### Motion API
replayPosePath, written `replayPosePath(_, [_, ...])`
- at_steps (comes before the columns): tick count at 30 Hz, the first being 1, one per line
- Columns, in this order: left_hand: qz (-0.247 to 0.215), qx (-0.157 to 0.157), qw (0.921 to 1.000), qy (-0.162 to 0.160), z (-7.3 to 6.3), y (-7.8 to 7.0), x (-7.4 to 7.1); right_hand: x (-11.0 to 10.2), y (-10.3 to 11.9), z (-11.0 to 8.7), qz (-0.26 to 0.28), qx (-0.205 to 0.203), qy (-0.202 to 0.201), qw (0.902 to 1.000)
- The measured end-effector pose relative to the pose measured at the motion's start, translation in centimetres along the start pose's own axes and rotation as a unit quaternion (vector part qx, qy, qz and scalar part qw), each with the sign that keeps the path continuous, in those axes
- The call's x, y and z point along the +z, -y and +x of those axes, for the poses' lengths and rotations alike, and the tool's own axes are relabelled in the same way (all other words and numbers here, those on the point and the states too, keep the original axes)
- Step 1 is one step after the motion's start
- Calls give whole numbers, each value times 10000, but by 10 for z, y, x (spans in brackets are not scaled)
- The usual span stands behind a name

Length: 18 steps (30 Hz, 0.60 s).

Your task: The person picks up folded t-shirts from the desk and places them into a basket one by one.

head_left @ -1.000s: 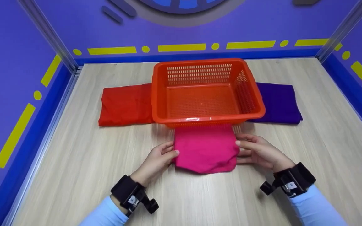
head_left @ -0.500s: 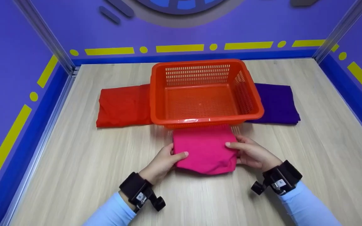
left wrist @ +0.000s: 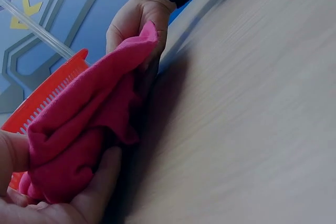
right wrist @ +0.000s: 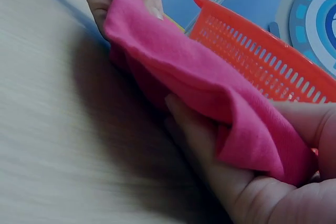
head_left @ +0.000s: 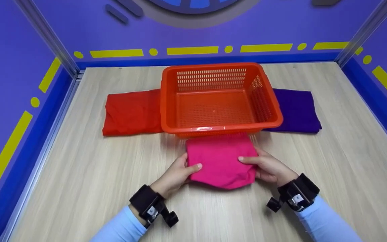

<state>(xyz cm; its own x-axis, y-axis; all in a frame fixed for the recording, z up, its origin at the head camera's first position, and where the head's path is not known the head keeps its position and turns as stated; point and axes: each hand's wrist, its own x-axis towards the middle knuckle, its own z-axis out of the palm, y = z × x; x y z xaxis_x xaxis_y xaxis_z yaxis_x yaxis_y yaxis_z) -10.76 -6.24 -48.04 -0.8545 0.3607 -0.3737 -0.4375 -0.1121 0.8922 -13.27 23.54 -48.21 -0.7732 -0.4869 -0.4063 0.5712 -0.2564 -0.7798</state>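
A folded pink cloth (head_left: pixel 221 161) is held in front of the basket, between both hands. My left hand (head_left: pixel 175 173) grips its left edge, thumb on top and fingers underneath. On the opposite edge my right hand (head_left: pixel 274 168) pinches the cloth the same way, the thumb reaching over its top. In the left wrist view the pink cloth (left wrist: pixel 86 119) shows loose folds along its near edge, and a dark shadow lies on the table below. The right wrist view shows fingers (right wrist: pixel 197 135) under the cloth (right wrist: pixel 210 87). An orange-red plastic basket (head_left: pixel 213 129) stands just behind it.
Left of the basket lies a folded red cloth (head_left: pixel 131 114), partly hidden by it. A folded purple cloth (head_left: pixel 297 111) lies to the right, also partly behind the basket. The wooden table (head_left: pixel 89 188) is bounded by blue-purple walls (head_left: pixel 193 37) at the back and sides.
Both hands have moved inward, from touching the pink cloth's side edges to gripping them with thumbs on top. The cloth has shifted slightly toward me. The basket stays put.
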Motion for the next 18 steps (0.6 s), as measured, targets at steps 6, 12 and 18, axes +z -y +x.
replayPosePath(6, [53,198,9998,39,-1,0,-1,6,0,-7,-150,-112,-16,9998])
replayPosePath(12, [344,307,9989,110,-8,-7,0,10,0,-19,-630,-88,-48,9980])
replayPosePath(18, [268,305,9989,214,-20,-18,2,17,8,-32,-884,-211,140,9958])
